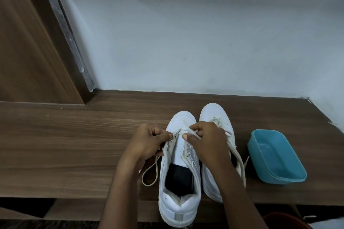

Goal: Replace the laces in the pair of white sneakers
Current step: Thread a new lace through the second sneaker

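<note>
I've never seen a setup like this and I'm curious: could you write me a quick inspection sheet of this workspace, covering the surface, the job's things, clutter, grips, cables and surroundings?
Surface: wooden table, brown grain.
Job's things: left sneaker, mostly unlaced, heel over the table's near edge; right sneaker close beside it, with a lace in it; lace loose across the left sneaker's front.
Clutter: blue tub, open, to the right of the shoes; contents unclear.
Grips: left hand pinches the lace at the eyelets; right hand grips the lace.
Cables: nothing seen.
Surroundings: pale wall behind; wooden panel at the left.
</note>
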